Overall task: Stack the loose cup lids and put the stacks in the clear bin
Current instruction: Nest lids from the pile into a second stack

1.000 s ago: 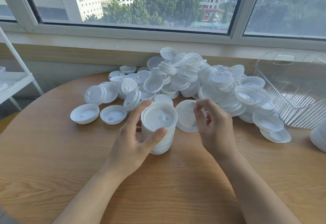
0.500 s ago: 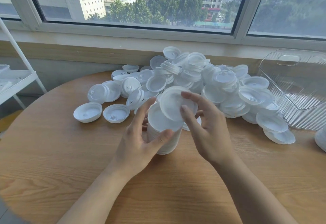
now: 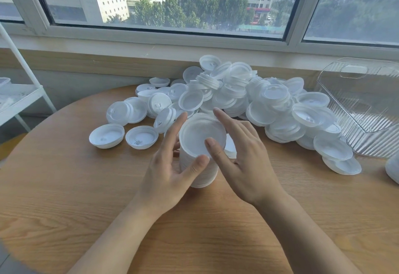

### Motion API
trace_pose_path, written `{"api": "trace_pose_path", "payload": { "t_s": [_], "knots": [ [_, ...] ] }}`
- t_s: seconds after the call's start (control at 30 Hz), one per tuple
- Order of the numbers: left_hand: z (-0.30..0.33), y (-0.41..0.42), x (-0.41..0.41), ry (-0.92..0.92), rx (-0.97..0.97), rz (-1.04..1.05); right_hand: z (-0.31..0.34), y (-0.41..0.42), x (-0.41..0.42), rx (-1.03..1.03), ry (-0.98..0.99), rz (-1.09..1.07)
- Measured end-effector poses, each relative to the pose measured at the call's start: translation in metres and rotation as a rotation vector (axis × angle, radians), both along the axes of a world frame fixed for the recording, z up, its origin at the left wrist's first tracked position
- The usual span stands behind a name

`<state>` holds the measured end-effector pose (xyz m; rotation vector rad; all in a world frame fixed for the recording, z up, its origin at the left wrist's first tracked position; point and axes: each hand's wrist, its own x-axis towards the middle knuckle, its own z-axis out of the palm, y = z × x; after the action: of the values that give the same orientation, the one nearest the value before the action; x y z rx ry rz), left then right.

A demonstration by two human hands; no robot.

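Far left, a white metal shelf rack (image 3: 20,98), cut off by the edge. On the round wooden worktop (image 3: 64,187), two white plastic cup lids (image 3: 107,136) lie apart, hollow side up. Behind them a heap of loose white lids (image 3: 248,98), too many to count. One stack of white lids (image 3: 199,155) stands at centre: the left hand (image 3: 166,174) cups its side, thumb and fingers curled round it; the right hand (image 3: 244,155) rests straight fingers on its top lid. Far right, one clear ribbed plastic bin (image 3: 367,109), partly cut off.
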<state>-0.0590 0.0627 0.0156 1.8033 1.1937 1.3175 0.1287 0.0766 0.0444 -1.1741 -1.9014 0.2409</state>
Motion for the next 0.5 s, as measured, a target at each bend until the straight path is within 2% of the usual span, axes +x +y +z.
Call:
{"api": "trace_pose_path", "payload": {
  "t_s": [0.17,0.3,0.4,0.5],
  "knots": [
    [0.000,0.000,0.000,0.006,0.004,-0.002,0.001,0.001,0.002,0.005,-0.060,-0.023],
    [-0.001,0.002,0.002,0.020,-0.017,0.012,-0.005,0.003,0.002,-0.075,-0.076,0.000],
    [-0.001,0.002,0.003,0.017,-0.025,0.028,-0.009,0.004,0.002,-0.157,-0.012,0.078],
    [-0.001,0.001,0.001,0.018,-0.006,0.046,-0.011,0.010,0.011,-0.195,0.131,0.097]
  ]
}}
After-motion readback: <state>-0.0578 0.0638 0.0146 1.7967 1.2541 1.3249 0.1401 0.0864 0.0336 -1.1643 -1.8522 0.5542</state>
